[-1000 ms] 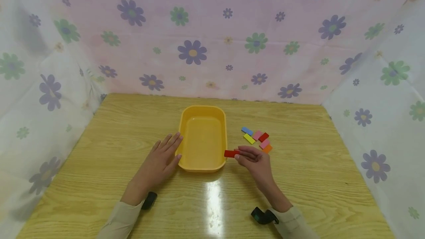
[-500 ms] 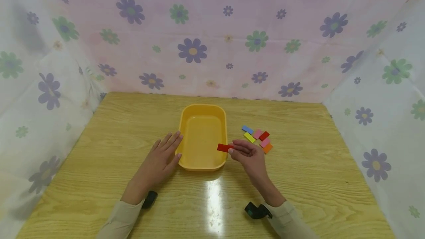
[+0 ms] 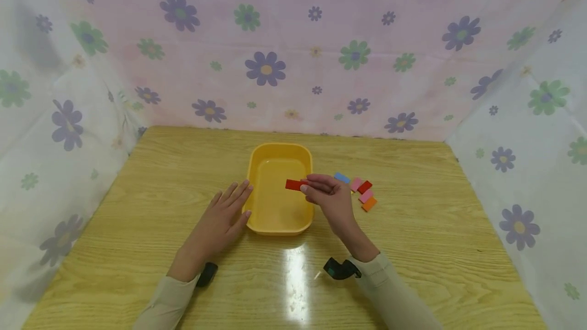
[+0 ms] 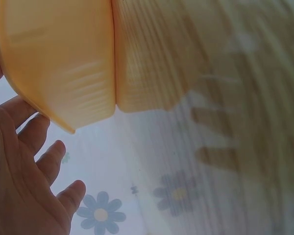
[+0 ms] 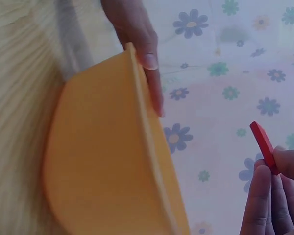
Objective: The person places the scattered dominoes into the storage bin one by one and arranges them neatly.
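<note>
A thin red rectangular block (image 3: pixel 294 185) is pinched between the thumb and fingers of my right hand (image 3: pixel 331 202). It is held above the yellow plastic tub (image 3: pixel 281 231), over the right part of its inside. In the right wrist view the red block (image 5: pixel 263 144) sticks out from the fingertips, higher than the tub's rim (image 5: pixel 149 132). My left hand (image 3: pixel 220 223) lies with fingers spread and straight, fingertips at the tub's left rim. In the left wrist view its fingers (image 4: pixel 49 159) touch the outside of the rim.
Right of the tub, on the wooden table (image 3: pixel 412 248), lie several flat blocks: a blue block (image 3: pixel 342 177), another red block (image 3: pixel 365 187), pink ones and an orange block (image 3: pixel 369 204). A yellow one is mostly hidden behind my right hand. Flowered cloth (image 3: pixel 293 39) surrounds the table.
My right hand has carried the red block left and away from me, from the tub's right rim to over its inside. The left hand has stayed at the left rim.
</note>
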Action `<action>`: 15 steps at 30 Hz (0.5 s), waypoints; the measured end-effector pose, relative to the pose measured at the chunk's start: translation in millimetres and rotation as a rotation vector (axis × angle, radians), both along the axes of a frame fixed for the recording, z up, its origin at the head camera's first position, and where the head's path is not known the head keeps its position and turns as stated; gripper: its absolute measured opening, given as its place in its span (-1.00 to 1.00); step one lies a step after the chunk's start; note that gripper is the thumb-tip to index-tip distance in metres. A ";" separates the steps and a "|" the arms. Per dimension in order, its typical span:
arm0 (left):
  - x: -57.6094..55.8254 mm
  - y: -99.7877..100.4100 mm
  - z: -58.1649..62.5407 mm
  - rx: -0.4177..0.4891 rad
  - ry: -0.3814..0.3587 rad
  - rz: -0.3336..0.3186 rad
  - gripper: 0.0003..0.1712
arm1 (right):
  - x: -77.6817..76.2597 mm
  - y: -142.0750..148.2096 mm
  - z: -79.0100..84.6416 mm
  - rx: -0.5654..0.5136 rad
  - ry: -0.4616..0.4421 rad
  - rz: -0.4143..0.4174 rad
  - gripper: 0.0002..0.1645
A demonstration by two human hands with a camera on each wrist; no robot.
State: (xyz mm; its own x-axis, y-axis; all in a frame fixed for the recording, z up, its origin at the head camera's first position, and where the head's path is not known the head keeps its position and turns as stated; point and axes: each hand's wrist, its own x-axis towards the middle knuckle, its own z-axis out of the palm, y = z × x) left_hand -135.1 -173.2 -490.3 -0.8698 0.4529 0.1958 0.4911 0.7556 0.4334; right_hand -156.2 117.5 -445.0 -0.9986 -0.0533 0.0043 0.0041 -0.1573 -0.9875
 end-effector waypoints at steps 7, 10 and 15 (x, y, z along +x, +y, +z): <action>-0.6 -0.1 0.6 0.001 0.002 -0.001 -0.30 | -23.1 -16.4 20.6 0.014 -0.023 0.001 -0.62; -0.6 0.0 0.3 -0.001 0.001 -0.002 -0.30 | -34.1 -22.7 26.3 0.013 -0.035 -0.004 -0.64; -0.1 0.5 0.6 -0.007 -0.003 -0.001 -0.30 | -54.0 -32.0 25.8 0.023 -0.064 -0.019 -0.67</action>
